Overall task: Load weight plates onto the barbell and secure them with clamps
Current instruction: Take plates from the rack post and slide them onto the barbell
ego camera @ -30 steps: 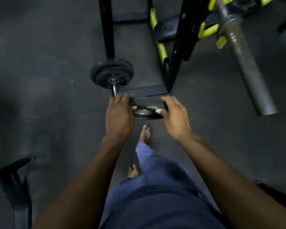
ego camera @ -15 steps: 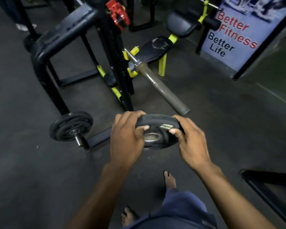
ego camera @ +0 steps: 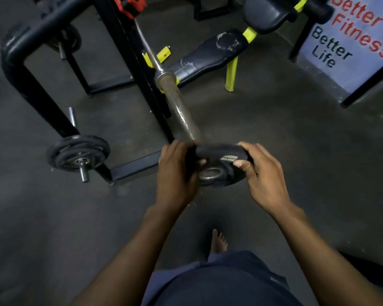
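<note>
- The left hand (ego camera: 176, 171) is grasping the left edge of a small black weight plate (ego camera: 219, 163), fingers curling over its rim and the thumb lying near the centre hole.
- The right hand (ego camera: 260, 173) is gripping the plate's right edge, thumb pressing on the face beside a small label.
- The weight plate is being held in the air above the floor (ego camera: 296, 151), just at the near end of the barbell sleeve (ego camera: 179, 111); whether the sleeve has entered the hole cannot be told.
- The barbell is lying on a black rack (ego camera: 128, 62), its sleeve pointing toward the person.
- A red clamp (ego camera: 131, 5) is sitting up by the rack's top.
- Spare plates (ego camera: 77, 152) are resting on a low storage peg to the left.
- A padded bench with yellow legs (ego camera: 210, 56) is standing behind the barbell.
</note>
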